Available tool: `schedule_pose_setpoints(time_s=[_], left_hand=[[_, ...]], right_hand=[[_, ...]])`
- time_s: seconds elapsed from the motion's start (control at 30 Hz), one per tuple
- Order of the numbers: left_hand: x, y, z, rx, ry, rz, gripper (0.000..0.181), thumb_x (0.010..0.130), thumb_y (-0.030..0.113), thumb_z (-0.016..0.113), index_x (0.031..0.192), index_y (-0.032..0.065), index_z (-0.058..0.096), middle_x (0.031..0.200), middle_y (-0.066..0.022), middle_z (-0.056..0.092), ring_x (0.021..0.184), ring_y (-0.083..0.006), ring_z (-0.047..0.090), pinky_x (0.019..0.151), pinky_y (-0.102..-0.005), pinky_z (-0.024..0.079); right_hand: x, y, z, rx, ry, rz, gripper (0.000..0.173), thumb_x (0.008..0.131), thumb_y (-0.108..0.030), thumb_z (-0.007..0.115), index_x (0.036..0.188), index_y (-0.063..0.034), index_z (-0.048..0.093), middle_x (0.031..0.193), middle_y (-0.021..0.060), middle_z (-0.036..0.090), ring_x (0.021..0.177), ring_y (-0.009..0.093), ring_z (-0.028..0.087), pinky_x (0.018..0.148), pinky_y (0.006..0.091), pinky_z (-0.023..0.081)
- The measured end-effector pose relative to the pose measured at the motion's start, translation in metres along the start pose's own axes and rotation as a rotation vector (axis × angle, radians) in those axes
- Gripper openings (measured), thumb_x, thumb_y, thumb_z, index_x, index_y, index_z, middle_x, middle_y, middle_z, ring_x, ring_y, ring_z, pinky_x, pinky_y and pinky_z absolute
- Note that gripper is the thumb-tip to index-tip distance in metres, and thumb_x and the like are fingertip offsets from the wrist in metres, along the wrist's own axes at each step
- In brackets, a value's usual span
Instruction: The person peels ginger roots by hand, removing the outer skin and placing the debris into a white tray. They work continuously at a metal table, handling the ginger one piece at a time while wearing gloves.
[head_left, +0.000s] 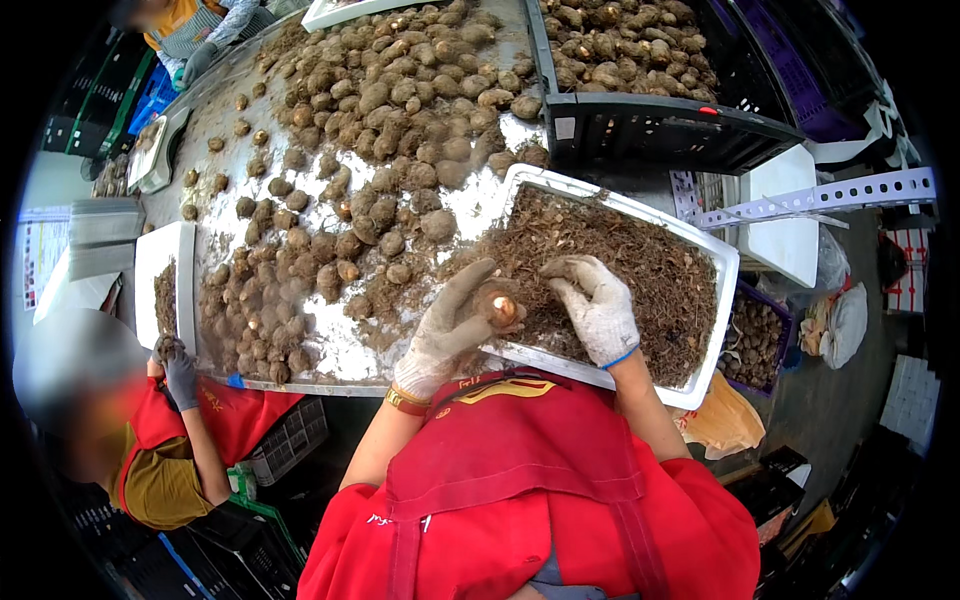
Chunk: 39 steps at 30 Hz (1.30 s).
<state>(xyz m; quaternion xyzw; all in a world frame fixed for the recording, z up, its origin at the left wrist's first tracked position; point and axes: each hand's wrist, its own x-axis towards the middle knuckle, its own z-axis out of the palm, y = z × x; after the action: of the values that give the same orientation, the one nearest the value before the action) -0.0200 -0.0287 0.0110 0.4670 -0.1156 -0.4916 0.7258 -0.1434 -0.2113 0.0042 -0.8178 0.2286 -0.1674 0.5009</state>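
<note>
My left hand (448, 322), in a soiled white knit glove, holds a hairy brown taro corm (504, 306). The corm's pale, bare end faces up. To its right my right hand (598, 306), gloved the same way, hovers over a white tray (726, 300) filled with brown fibrous peelings (645, 262). Its fingers and thumb curl towards the corm without touching it; whether anything small is between them, I cannot tell. Beyond my hands, a large heap of similar corms (397, 97) covers much of the metal table (337, 367). Closer in, a smaller pile (259, 315) lies at the left.
A black crate (637, 127) full of corms stands at the back right. Beside it juts a perforated metal bar (825, 199). At the left, a co-worker's gloved hands (178, 371) work near another white tray (165, 247). Another person's gloved hand (199, 64) rests at the far edge.
</note>
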Motion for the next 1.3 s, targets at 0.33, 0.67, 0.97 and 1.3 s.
schedule_pose_setpoints(time_s=[0.33, 0.67, 0.97, 1.3], left_hand=[[0.011, -0.016, -0.022, -0.632, -0.077, -0.065, 0.049, 0.098, 0.034, 0.052, 0.132, -0.0016, 0.045, 0.118, -0.0194, 0.058, 0.088, -0.0247, 0.061, 0.074, -0.0338, 0.053], [0.000, -0.017, -0.026, -0.431, -0.012, -0.006, 0.042, 0.097, 0.031, 0.057, 0.126, 0.0021, 0.050, 0.104, -0.0055, 0.063, 0.086, -0.0110, 0.058, 0.062, -0.0211, 0.045], [0.002, -0.024, -0.018, -0.180, 0.281, 0.056, 0.036, 0.097, 0.031, 0.057, 0.119, 0.0025, 0.053, 0.097, -0.0020, 0.061, 0.077, -0.0125, 0.058, 0.058, -0.0213, 0.046], [0.014, -0.021, -0.012, -0.302, 0.309, -0.033, 0.044, 0.099, 0.048, 0.046, 0.116, 0.0082, 0.054, 0.095, -0.0016, 0.062, 0.069, -0.0127, 0.061, 0.050, -0.0202, 0.044]], right_hand=[[-0.001, -0.008, 0.005, -0.285, 0.086, -0.029, 0.042, 0.080, -0.018, 0.072, 0.117, -0.0021, 0.062, 0.121, 0.0166, 0.059, 0.107, 0.033, 0.061, 0.089, 0.0358, 0.050], [0.019, -0.052, 0.031, -0.137, -0.135, -0.224, 0.043, 0.079, -0.031, 0.074, 0.114, -0.0071, 0.065, 0.114, 0.0159, 0.061, 0.105, 0.032, 0.061, 0.089, 0.0400, 0.051], [0.008, -0.053, 0.049, -0.026, -0.170, -0.169, 0.020, 0.081, -0.019, 0.070, 0.094, -0.0036, 0.067, 0.097, 0.0152, 0.063, 0.090, 0.033, 0.064, 0.078, 0.0400, 0.051], [0.013, -0.055, 0.042, -0.083, -0.086, -0.137, 0.034, 0.079, -0.023, 0.075, 0.107, -0.0067, 0.065, 0.106, 0.0145, 0.061, 0.090, 0.030, 0.064, 0.079, 0.0384, 0.053]])
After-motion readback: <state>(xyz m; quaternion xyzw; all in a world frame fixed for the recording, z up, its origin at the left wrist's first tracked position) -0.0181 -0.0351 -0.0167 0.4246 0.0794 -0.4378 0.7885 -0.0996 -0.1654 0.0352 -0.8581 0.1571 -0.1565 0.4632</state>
